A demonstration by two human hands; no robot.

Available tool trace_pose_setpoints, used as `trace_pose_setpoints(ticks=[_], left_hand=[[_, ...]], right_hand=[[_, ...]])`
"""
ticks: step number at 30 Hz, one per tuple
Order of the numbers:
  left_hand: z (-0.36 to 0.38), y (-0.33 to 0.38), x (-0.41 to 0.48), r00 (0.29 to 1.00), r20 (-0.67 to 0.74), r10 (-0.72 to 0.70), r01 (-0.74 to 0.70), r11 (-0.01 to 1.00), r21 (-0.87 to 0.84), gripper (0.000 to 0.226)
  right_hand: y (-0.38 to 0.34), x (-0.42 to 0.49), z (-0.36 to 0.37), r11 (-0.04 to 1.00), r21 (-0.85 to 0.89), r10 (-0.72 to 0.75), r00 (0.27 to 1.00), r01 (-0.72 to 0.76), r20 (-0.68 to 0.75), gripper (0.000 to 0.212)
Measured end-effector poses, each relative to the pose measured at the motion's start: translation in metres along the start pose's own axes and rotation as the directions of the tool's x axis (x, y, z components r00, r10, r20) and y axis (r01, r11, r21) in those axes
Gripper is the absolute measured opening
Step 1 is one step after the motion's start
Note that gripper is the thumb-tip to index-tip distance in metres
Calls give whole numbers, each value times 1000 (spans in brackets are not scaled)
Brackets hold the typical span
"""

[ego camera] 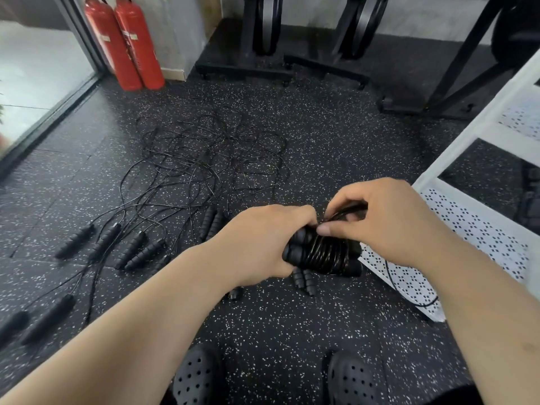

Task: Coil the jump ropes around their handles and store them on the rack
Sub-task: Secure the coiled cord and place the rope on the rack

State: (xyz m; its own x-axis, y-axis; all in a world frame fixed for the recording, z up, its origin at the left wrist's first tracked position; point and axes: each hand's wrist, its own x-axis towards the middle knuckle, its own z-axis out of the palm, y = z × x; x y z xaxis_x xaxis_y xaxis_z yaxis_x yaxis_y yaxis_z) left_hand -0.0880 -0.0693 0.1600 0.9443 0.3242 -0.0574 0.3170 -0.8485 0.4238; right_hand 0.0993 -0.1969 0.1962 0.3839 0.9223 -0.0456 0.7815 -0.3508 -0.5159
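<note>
My left hand (260, 244) grips a pair of black jump rope handles (321, 255) held side by side, with thin black rope wound around them in several turns. My right hand (385, 217) pinches the loose rope at the top of the coil; a strand trails down over the white rack (479, 229) on the right. A tangle of loose black ropes (204, 159) lies on the floor ahead. Several more black handles (128, 247) lie to the left, and another pair (304, 280) lies just under my hands.
Two red fire extinguishers (125, 42) stand at the back left beside a glass door. Black gym machine bases (280, 65) line the far wall. The white perforated rack shelf reaches down to the speckled rubber floor at the right. My dark shoes (198, 378) are at the bottom.
</note>
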Motion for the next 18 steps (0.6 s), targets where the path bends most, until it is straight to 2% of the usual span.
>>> trace_pose_setpoints(ticks=[3,5,8,11,15,17,18], left_hand=[[-1,3,-1,1000,22,13,-11,995,-102,55],[-2,6,-2,999,38,13,-4,973,-229,60],[-8,10,-4,999,48,20,0,921,-390,67],[-14,12,-6,998,53,19,8,884,-468,72],[-18,12,-10,998,66,-12,46,840,-540,74],[-19,11,-11,998,35,-45,57,815,-577,74],[-20,10,-10,997,18,-72,69,798,-599,73]], right_hand=[[10,5,-2,984,176,12,998,-22,57,19],[15,8,-1,942,335,2,998,-25,71,19],[22,11,3,849,524,15,996,-60,90,32],[26,13,7,777,617,49,989,-125,139,30],[26,13,11,609,713,75,920,-348,385,35],[23,12,18,529,767,69,920,-362,387,34],[21,11,24,507,792,99,935,-342,340,24]])
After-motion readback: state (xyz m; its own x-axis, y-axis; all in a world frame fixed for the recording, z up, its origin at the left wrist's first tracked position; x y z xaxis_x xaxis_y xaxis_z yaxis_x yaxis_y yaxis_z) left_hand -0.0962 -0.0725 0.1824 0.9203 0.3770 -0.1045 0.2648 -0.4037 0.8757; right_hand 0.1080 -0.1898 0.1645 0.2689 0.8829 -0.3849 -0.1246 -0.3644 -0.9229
